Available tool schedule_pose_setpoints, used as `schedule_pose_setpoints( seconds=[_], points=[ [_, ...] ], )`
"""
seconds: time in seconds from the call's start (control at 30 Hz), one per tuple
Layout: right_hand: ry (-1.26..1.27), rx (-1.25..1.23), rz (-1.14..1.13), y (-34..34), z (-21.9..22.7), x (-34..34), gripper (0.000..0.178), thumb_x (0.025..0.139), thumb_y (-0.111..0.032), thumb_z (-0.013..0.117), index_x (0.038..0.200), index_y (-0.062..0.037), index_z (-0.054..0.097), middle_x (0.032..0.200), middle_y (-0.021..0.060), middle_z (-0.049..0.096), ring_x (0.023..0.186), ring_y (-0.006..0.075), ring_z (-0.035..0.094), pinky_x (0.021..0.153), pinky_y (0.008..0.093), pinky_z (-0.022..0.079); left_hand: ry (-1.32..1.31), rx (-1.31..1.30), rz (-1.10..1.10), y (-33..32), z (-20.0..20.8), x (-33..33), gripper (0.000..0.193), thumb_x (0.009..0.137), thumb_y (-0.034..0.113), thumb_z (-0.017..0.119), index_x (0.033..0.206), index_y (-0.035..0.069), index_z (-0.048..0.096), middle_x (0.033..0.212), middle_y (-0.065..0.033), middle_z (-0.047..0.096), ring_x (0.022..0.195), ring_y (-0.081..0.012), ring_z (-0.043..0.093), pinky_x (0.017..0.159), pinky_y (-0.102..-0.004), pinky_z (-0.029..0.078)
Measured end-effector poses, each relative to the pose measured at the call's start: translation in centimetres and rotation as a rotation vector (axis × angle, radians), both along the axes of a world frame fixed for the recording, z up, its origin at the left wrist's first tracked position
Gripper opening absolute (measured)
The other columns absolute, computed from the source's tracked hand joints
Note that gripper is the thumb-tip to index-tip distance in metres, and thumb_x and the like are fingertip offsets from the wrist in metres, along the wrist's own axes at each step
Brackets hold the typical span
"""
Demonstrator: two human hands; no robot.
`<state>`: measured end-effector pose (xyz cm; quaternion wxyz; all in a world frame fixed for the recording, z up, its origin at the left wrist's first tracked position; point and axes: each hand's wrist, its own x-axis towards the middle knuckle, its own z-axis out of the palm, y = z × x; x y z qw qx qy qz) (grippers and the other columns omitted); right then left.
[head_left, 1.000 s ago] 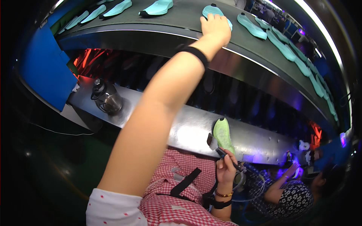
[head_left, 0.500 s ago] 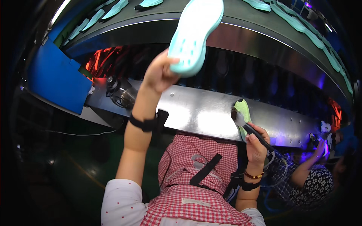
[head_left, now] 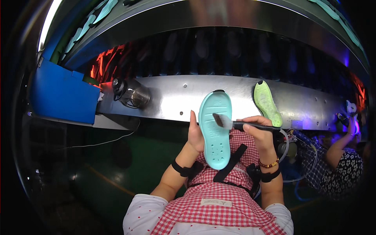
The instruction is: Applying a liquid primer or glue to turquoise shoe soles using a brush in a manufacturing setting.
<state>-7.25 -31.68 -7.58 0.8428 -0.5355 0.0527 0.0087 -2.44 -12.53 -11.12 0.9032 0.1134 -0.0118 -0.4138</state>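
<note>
The teal sole (head_left: 214, 135), at frame centre, is clasped by the left hand (head_left: 194, 135) while the right hand (head_left: 259, 131) pinches a brush (head_left: 235, 124) whose bristles touch its upper part, so brushing seems barely begun.

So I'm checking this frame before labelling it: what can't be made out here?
All from the head view:
- Underside of the turquoise sole: faces away; the left hand covers its left edge.
- Brush handle: wrapped by the right hand.
- Any glue on the bristles: too small.
- Soles on the upper conveyor: blurred, bent by the rim.
- Co-worker's hand: lost in purple glare.
</note>
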Motion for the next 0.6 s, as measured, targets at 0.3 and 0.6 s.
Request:
schedule_pose_setpoints(
  seconds=[0.3,0.6],
  points=[
    [0.042,-0.321,-0.060,2.5,1.9,3.4,0.017,0.076,-0.003,0.061,0.092,0.0039,0.061,0.080,0.0078,0.064,0.071,0.0100,0.059,0.067,0.0213,0.048,-0.028,0.147,0.118,-1.6,-0.4,-0.7,0.081,0.080,0.068,0.015,0.130,0.006,0.033,0.121,-0.0195,0.045,0.105,-0.0331,0.050,0.091,-0.0448,0.041],
    [-0.459,-0.824,0.416,1.3,2.4,-1.0,0.018,0.064,-0.012,0.066,0.080,-0.0035,0.066,0.069,0.0120,0.062,0.061,0.0237,0.058,0.060,0.0324,0.045,-0.128,0.340,0.292,1.1,-0.4,1.0,0.077,0.082,0.065,0.015,0.119,0.004,0.045,0.105,-0.0152,0.055,0.094,-0.0264,0.056,0.082,-0.0403,0.047]
  ],
)
